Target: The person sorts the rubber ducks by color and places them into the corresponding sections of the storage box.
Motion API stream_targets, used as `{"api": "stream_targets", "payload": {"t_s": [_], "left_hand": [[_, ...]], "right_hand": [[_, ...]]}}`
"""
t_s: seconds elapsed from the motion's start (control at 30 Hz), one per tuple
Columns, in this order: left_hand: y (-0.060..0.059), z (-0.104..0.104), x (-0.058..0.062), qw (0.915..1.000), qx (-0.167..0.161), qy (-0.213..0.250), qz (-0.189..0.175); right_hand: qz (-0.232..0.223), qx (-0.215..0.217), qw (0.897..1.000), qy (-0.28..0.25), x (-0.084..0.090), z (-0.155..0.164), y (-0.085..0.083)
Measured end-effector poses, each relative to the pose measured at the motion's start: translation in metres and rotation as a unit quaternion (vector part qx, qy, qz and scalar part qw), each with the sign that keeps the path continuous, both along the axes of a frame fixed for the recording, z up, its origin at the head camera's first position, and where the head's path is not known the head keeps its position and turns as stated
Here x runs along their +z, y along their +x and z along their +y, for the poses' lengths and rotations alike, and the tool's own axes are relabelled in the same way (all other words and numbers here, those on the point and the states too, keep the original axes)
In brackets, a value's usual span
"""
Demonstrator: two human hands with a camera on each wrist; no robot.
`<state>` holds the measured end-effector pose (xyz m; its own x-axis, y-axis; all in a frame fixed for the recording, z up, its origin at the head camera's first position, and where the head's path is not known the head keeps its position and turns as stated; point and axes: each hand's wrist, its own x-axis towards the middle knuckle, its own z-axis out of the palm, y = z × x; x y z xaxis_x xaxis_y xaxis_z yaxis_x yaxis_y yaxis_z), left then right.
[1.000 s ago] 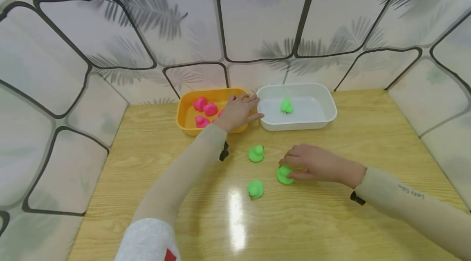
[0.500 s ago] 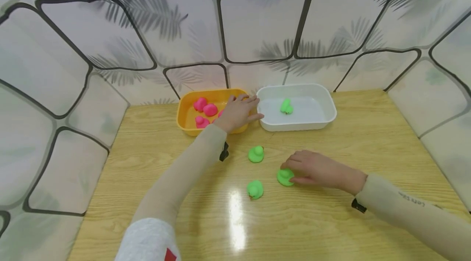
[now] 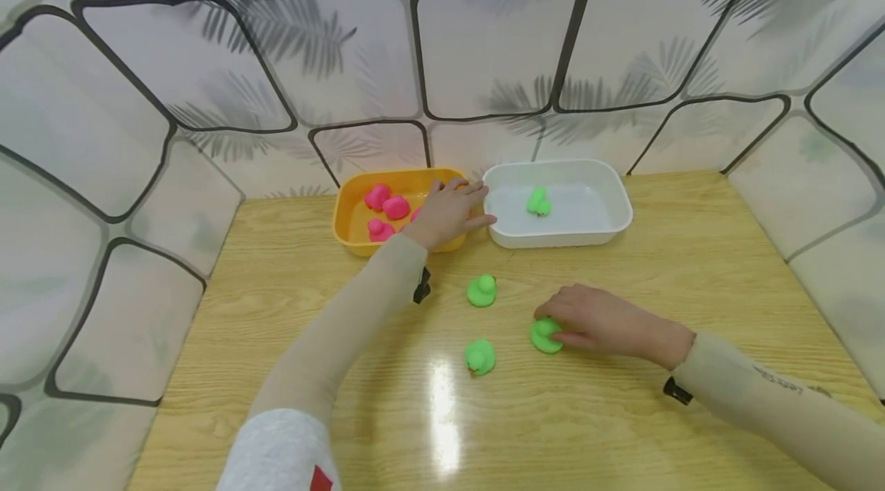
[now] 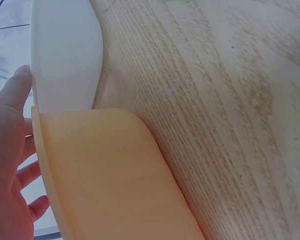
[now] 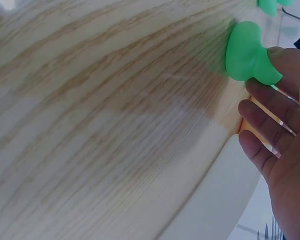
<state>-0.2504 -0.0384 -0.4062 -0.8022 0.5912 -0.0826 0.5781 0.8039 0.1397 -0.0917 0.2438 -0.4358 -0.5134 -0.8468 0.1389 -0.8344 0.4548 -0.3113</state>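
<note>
In the head view my right hand (image 3: 608, 323) pinches a green toy duck (image 3: 546, 335) by its head, between thumb and fingers, low over the table. The right wrist view shows that duck (image 5: 245, 52) with the thumb on one side of its head. Two more green ducks stand to its left, a nearer duck (image 3: 479, 357) and a farther duck (image 3: 482, 290). My left hand (image 3: 448, 213) lies with spread, relaxed fingers over the adjoining rims of the orange tub (image 3: 346, 237) and the white tub (image 3: 553, 239). Several pink ducks (image 3: 396, 207) sit in the orange tub, partly hidden by that hand.
Inside the white tub is one green duck (image 3: 538, 201). Both tubs stand at the back of the wooden table (image 3: 276, 306), close to a patterned cloth wall (image 3: 498, 45). Similar cloth rises along the left and right sides.
My right hand has shifted slightly right and toward me, and the green duck in its fingers has moved with it. My left hand has kept its place at the tubs.
</note>
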Motion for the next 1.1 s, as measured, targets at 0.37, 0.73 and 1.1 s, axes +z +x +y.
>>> {"api": "stream_targets", "payload": {"t_s": [0.37, 0.73, 1.1], "left_hand": [[0.0, 0.001, 0.0, 1.0, 0.001, 0.0, -0.005], [0.0, 0.001, 0.002, 0.9999, 0.004, -0.013, -0.006], [0.002, 0.001, 0.005, 0.9999, 0.002, -0.009, -0.006]], "right_hand": [[0.015, -0.011, 1.0, -0.01, 0.005, 0.011, -0.01], [0.029, -0.071, 0.997, 0.006, 0.029, 0.023, -0.029], [0.084, -0.077, 0.993, -0.023, 0.059, 0.035, -0.062]]}}
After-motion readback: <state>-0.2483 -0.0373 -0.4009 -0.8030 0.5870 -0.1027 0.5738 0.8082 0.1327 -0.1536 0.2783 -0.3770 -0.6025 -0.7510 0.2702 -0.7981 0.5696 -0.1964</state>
